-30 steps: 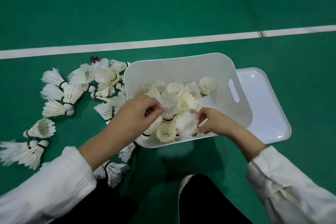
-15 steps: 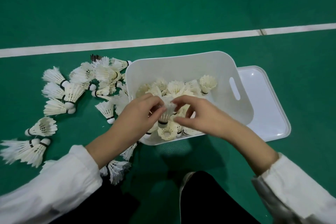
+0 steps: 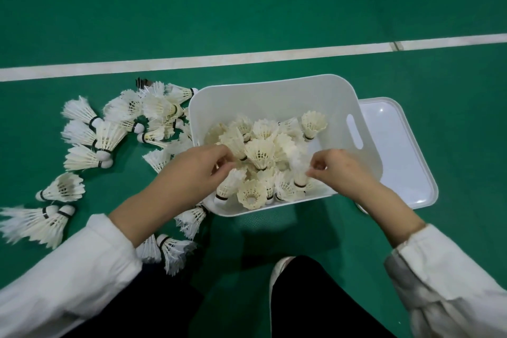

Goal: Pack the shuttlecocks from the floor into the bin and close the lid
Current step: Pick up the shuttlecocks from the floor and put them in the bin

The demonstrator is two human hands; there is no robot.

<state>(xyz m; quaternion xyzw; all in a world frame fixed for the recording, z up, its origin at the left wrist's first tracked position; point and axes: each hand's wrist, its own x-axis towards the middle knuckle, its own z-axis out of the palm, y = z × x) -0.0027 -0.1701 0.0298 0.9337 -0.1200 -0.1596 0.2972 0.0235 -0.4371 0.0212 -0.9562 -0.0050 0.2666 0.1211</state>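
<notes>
**Packing under way, much left to gather**

Shuttlecocks (image 3: 104, 140) lay scattered on the green floor (image 3: 247, 8) to the left of the bin (image 3: 274, 96). Some touched its left wall and a few more sat by its near left corner. The bin was a white plastic tub with a slot handle (image 3: 354, 132) in its right wall. Inside, a loose heap (image 3: 259, 151) of shuttlecocks covered most of the bottom, many standing cork down, with bare bottom showing at the right end. The lid (image 3: 397, 151) lay flat on the floor at the bin's right side. Whether its edge ran under the bin or only behind it could not be told.

Both hands were over the bin's near half. The right hand (image 3: 340, 170) pinched a white shuttlecock (image 3: 299, 173) by its skirt between thumb and fingertips, cork pointing down. The left hand (image 3: 192, 173) had its fingers curled in among the feathers at the bin's left side, and whether it gripped one could not be told.

These things looked very light and would likely shift at a touch. The feather skirts seemed fragile, easy to crush or bend. The firm cork base, or the banded waist just above it, was therefore probably the safer hold. Judging from the heap, standing them close together would save room for the lid to seat.
</notes>
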